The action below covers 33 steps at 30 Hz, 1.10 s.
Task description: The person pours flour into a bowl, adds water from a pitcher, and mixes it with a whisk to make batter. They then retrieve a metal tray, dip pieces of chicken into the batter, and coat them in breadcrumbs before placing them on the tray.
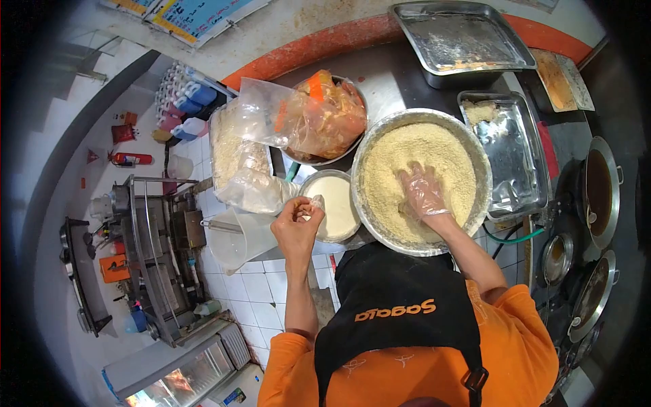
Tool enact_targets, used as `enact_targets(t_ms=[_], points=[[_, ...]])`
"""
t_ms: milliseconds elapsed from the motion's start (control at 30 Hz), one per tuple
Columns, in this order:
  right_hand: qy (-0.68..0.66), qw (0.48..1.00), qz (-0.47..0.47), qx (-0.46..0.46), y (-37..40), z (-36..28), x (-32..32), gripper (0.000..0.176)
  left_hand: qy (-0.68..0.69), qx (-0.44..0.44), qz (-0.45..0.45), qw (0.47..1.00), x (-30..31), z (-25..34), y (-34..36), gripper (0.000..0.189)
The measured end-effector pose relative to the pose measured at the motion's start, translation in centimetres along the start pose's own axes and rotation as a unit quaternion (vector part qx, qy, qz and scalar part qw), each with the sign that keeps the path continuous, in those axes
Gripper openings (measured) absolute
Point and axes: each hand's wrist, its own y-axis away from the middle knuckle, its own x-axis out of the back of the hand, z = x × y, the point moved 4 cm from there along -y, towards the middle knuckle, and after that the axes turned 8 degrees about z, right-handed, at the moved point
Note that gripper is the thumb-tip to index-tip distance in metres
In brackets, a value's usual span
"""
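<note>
My left hand (297,222), bare, is pinched on a small pale piece (317,201) at the left rim of a bowl of creamy batter (334,203). In a clear plastic glove, my right hand (422,190) lies with spread fingers on yellowish crumbs (434,146) inside a large metal bowl (483,159). Behind the batter, a bowl (361,95) holds a plastic bag of marinated meat (329,119). A bag of white flour (254,192) is just left of my left hand.
A tray of crumbs (234,146) and a clear plastic jug (234,244) are at the left. On the right are a metal tray with a coated piece (508,163), an upturned-looking deep tray (461,37) and large pans (600,193). A shelf rack (152,237) stands far left.
</note>
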Motion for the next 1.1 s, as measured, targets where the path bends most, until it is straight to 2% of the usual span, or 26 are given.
enact_targets(t_ms=[33,100,133,200,233,300,333,367,400,433,467,500,567,600,633,700,733,767,833,867,900,967,1000,1033,1100], points=[[0.003,1.0,0.002,-0.002,0.2,0.6,-0.5,0.081,0.039,0.009,0.0,0.999,-0.2,1.4,-0.1,0.021],[-0.08,0.993,0.075,0.035,0.4,1.9,-0.8,0.062,0.08,0.019,0.003,0.997,-0.8,4.0,-0.4,0.021],[-0.078,0.994,0.075,0.037,0.6,3.2,-1.7,0.062,0.127,0.003,-0.004,0.992,-1.3,5.5,-0.4,0.022],[-0.167,0.979,0.111,0.038,0.9,5.6,-2.9,0.062,0.213,-0.022,-0.017,0.977,-2.8,8.0,-0.3,0.024],[-0.165,0.979,0.108,0.041,1.5,5.7,-1.1,0.062,0.214,-0.019,-0.015,0.977,-4.0,8.4,-0.2,0.024],[-0.111,0.993,0.003,-0.038,3.2,6.0,3.1,0.074,0.197,-0.047,-0.072,0.977,-6.5,9.3,0.1,0.021],[-0.028,0.987,0.157,-0.034,4.0,5.9,3.6,0.087,0.198,-0.049,-0.074,0.976,-7.5,8.7,0.5,0.021],[-0.028,0.985,0.163,-0.04,4.2,5.3,3.4,0.087,0.056,-0.074,-0.13,0.987,-9.2,7.6,1.0,0.021],[0.002,0.983,0.133,-0.127,4.2,4.9,2.9,0.091,-0.087,-0.099,-0.182,0.974,-10.5,6.3,1.5,0.023],[0.03,0.971,0.099,-0.214,4.5,5.1,2.1,0.095,-0.09,-0.091,-0.223,0.966,-11.0,5.3,2.1,0.027],[-0.039,0.969,0.156,-0.186,5.0,7.1,-2.3,0.09,-0.083,-0.08,-0.223,0.968,-10.5,4.8,3.0,0.028],[-0.038,0.968,0.157,-0.192,4.8,7.4,-2.0,0.09,-0.075,-0.071,-0.222,0.97,-10.2,4.4,3.3,0.029],[-0.262,0.95,0.11,-0.129,3.6,6.3,-0.5,0.078,-0.045,-0.042,-0.187,0.98,-7.5,4.6,2.6,0.031],[-0.289,0.938,0.114,-0.153,3.7,4.4,2.7,0.066,-0.017,-0.021,-0.181,0.983,-6.6,4.0,2.3,0.029],[-0.289,0.938,0.117,-0.149,3.3,4.1,2.3,0.066,-0.017,-0.023,-0.177,0.984,-5.8,3.7,1.9,0.029],[-0.08,0.976,0.078,-0.186,2.6,4.3,-0.9,0.054,0.012,0.018,-0.114,0.993,-3.7,2.6,1.3,0.027],[-0.12,0.969,0.217,0.01,2.8,5.4,-3.6,0.048,0.015,0.019,-0.114,0.993,-3.2,1.8,1.0,0.027],[-0.114,0.968,0.222,0.012,1.8,5.3,-2.8,0.048,0.008,0.03,-0.095,0.995,-3.3,0.5,0.1,0.026],[-0.274,0.94,0.19,-0.068,1.2,4.9,-1.5,0.055,-0.009,0.052,-0.08,0.995,-2.5,-1.2,0.7,0.026],[-0.26,0.944,0.158,-0.128,1.3,4.6,-0.1,0.05,-0.016,0.049,-0.062,0.997,-1.9,-1.6,0.8,0.025],[-0.259,0.944,0.159,-0.125,0.9,4.1,0.3,0.05,-0.021,0.044,-0.043,0.998,-1.5,-1.9,0.8,0.025],[-0.195,0.965,0.054,-0.168,0.8,3.6,-0.2,0.045,-0.031,0.057,-0.042,0.997,-1.1,-3.3,1.4,0.025],[-0.201,0.964,0.117,-0.13,1.1,3.7,-0.5,0.037,-0.023,0.068,-0.04,0.997,-1.1,-4.3,1.7,0.025],[-0.196,0.965,0.119,-0.128,0.8,3.8,0.0,0.037,-0.014,0.08,-0.036,0.996,-1.4,-4.6,1.8,0.025],[-0.276,0.939,0.181,-0.096,1.0,3.4,1.4,0.034,-0.01,0.091,-0.042,0.995,-1.5,-4.9,2.4,0.025]])
